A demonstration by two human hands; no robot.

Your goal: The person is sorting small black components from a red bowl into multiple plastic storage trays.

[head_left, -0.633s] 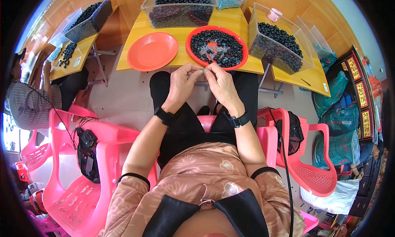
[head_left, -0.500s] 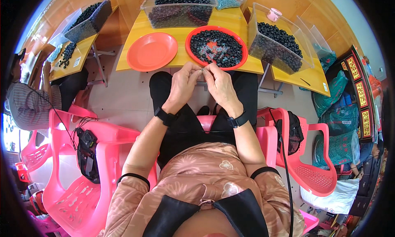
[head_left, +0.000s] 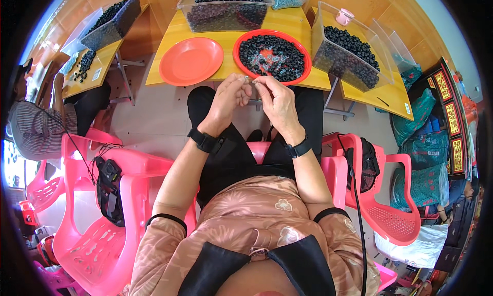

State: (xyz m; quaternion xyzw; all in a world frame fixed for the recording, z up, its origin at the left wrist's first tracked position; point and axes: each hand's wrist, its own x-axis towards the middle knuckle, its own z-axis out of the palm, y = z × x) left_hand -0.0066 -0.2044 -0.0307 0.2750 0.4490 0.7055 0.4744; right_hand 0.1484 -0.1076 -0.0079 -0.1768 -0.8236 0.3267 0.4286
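Above my lap, just before the table's near edge, my two hands hold their fingertips close together. My left hand [head_left: 225, 105] is closed, its fingers curled and thumb against the forefinger. A pinch closes my right hand [head_left: 281, 107]; what either hand holds is too small to make out. Beyond them, a red plate [head_left: 235, 58] carries small black ring-like parts [head_left: 294, 59] around its sides, with small clear-bluish bits [head_left: 251, 62] in the middle. To its left lies an orange-red plate [head_left: 191, 61] with nothing on it.
Clear bins of black parts stand at the back of the yellow table [head_left: 154, 72] and on a table to the right [head_left: 353, 102]. At far left a person in a striped top [head_left: 41, 129] sits by another table. Pink chairs [head_left: 95, 244] flank me. Green sacks [head_left: 423, 185] lie at right.
My fingertips, which were touching, have drawn slightly apart. The left hand has turned and curled its fingers. The whole view has shifted a little.
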